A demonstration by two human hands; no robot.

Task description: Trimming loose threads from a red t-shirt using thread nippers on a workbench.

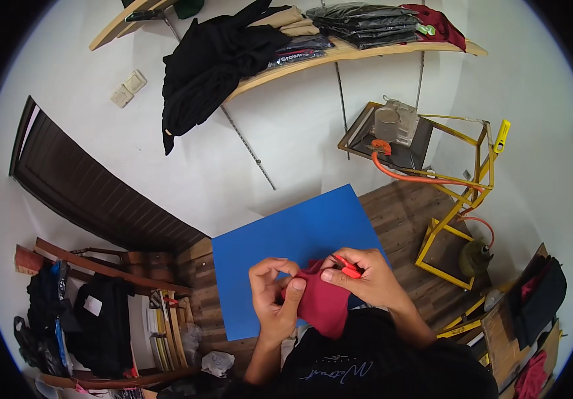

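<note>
A piece of dark red fabric (325,306) is stretched between my two hands, in front of my black shirt and over the near part of a blue table (291,239). My left hand (279,294) pinches its upper left edge between thumb and fingers. At the upper right edge, my right hand (361,277) pinches the cloth with the thumb and a finger. A small red-handled tool (348,268), perhaps thread snips, also rests in my right hand; its tip is partly hidden by the fingers.
A wooden wall shelf (286,70) holds black clothes and plastic-wrapped garments (363,25). Right of the table stand a yellow metal frame (483,154), an orange hose (416,177) and a gas cylinder (473,258). At the left, a rack (116,381) bears black garments. A crumpled white bag (217,363) lies low down.
</note>
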